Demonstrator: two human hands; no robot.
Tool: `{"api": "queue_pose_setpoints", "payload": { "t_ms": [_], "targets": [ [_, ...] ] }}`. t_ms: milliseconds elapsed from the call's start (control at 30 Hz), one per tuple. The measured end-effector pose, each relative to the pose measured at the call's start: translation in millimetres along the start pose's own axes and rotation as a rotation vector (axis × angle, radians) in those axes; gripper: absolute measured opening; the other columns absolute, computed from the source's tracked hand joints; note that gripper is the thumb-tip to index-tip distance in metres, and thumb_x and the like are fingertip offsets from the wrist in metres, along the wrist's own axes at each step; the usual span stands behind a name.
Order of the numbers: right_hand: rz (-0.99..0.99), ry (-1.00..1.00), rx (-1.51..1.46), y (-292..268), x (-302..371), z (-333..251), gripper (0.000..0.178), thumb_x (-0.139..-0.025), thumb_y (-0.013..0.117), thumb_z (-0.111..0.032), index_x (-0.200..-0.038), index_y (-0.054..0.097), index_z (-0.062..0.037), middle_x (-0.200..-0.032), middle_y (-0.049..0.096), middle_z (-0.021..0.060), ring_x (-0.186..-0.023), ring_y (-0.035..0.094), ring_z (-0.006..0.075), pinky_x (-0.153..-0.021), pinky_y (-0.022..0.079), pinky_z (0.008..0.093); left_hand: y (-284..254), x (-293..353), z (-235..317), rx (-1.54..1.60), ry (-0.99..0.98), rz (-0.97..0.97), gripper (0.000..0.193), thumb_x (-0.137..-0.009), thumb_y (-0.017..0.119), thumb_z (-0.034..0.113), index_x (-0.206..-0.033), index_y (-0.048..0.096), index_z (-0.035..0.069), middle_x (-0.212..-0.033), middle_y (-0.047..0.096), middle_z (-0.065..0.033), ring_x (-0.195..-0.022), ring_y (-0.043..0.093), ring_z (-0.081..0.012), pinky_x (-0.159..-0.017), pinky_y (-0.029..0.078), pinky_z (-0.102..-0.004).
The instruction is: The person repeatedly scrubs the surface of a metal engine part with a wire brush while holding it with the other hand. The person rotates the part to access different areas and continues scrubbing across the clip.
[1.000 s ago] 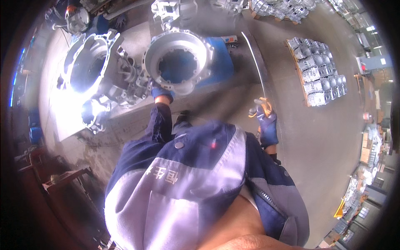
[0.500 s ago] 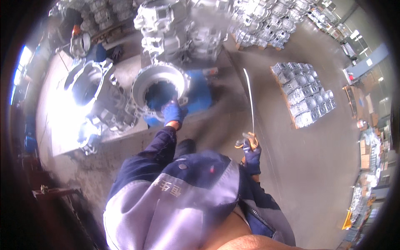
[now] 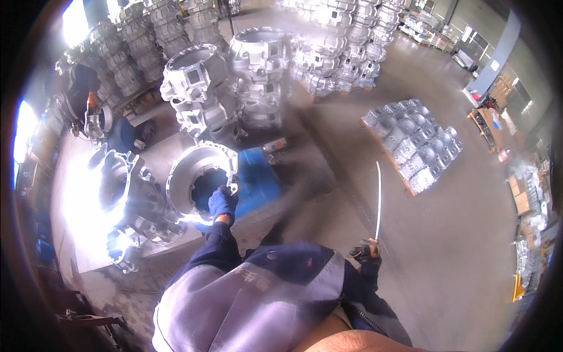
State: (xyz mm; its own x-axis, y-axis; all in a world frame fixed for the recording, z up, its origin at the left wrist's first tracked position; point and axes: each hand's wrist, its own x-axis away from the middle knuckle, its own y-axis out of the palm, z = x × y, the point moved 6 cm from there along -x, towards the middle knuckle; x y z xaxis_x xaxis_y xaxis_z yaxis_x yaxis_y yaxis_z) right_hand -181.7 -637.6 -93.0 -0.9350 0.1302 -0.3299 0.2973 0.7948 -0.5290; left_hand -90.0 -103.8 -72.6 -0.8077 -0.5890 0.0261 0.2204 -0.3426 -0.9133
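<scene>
My left hand (image 3: 223,204), in a blue glove, is closed on the near right rim of a round cast-metal housing (image 3: 182,182). This housing stands with its wide opening facing up on a blue mat (image 3: 258,179). Off to the right, above the floor, my gloved right hand (image 3: 369,257) is closed round the orange-brown grip of a long, thin, pale rod (image 3: 379,199). The rod points away from me and stays apart from the housing; its exact kind cannot be made out. Left of the held housing lies another metal casting (image 3: 146,202), partly washed out by glare.
Stacked castings (image 3: 196,88) rise behind the work table (image 3: 94,249), with more stacks (image 3: 340,47) farther back. A pallet of castings (image 3: 413,144) sits on the floor at right. Another person (image 3: 85,88) handles a casting at far left. A small can-like object (image 3: 274,145) lies beyond the mat.
My view has tilted up, so the whole scene sits lower. My left hand keeps its hold at the housing's rim, and the rod is still in my right hand.
</scene>
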Motion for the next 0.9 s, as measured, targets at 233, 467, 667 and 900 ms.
{"api": "queue_pose_setpoints", "payload": {
  "t_ms": [233,467,667,900],
  "targets": [
    [0.018,0.378,-0.653,66,-60,33,0.035,-0.090,0.060,-0.008,-0.123,0.051,-0.0047,-0.096,0.065,0.0096,-0.069,0.066,0.0194,-0.059,0.056,0.0318,-114,-51,-21,0.920,-0.073,-0.261,0.022,-0.087,0.059,0.016,-0.101,0.068,0.002,-0.091,0.071,-0.0106,-0.083,0.067,-0.0190,-0.073,0.052,-0.0300],
    [-0.116,0.442,-0.874,101,-133,-43,0.034,-0.091,0.059,-0.004,-0.124,0.051,-0.0027,-0.094,0.063,0.0056,-0.075,0.062,0.0136,-0.067,0.056,0.0302,-212,-48,15,1.269,0.153,-0.062,0.032,-0.087,0.062,0.014,-0.117,0.061,0.000,-0.112,0.065,-0.0155,-0.100,0.064,-0.0267,-0.083,0.052,-0.0352],
    [-0.002,0.504,-0.668,98,-138,-38,0.028,-0.090,0.061,-0.008,-0.118,0.057,-0.0036,-0.099,0.063,0.0076,-0.070,0.060,0.0126,-0.061,0.052,0.0297,-323,-34,140,0.571,0.947,0.488,0.030,-0.084,0.064,0.021,-0.106,0.062,0.000,-0.097,0.062,-0.0078,-0.089,0.059,-0.0183,-0.079,0.047,-0.0306],
    [0.118,0.614,-0.993,92,-119,-23,0.020,-0.089,0.061,-0.021,-0.102,0.061,-0.0052,-0.091,0.066,0.0119,-0.072,0.065,0.0221,-0.059,0.053,0.0344,-384,-189,241,0.938,0.721,0.015,0.038,-0.085,0.058,0.028,-0.109,0.066,-0.001,-0.095,0.066,-0.0075,-0.086,0.061,-0.0153,-0.074,0.049,-0.0285]
  ]
}}
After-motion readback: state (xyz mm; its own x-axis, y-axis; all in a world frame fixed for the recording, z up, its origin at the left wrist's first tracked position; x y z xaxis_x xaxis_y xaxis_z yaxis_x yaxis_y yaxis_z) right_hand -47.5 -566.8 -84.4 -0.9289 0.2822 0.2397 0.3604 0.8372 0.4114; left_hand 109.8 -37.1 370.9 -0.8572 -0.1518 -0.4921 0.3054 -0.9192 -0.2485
